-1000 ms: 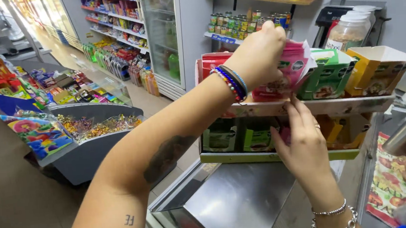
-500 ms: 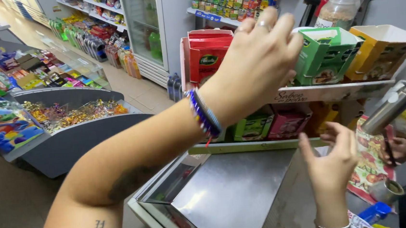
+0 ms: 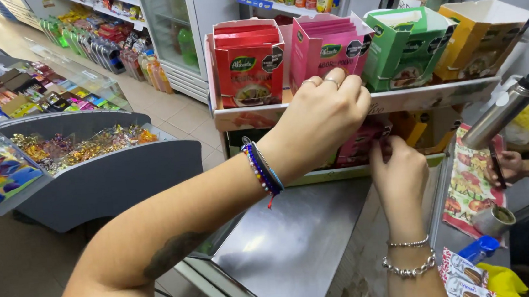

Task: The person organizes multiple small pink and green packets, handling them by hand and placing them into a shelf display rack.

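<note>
The left hand [image 3: 325, 115] has dropped from the upper shelf [image 3: 436, 94] to its front edge, fingers curled, grasping nothing visible. The right hand [image 3: 398, 166] (raised since) pinches a pink packet [image 3: 355, 144] on the lower shelf.

Left hand [image 3: 325, 115]: arm extended forward, beaded bracelets on the wrist, fingers curled downward, back of hand up. Right hand [image 3: 398, 169]: raised lower, fingers bent forward, chain bracelets at wrist.
</note>
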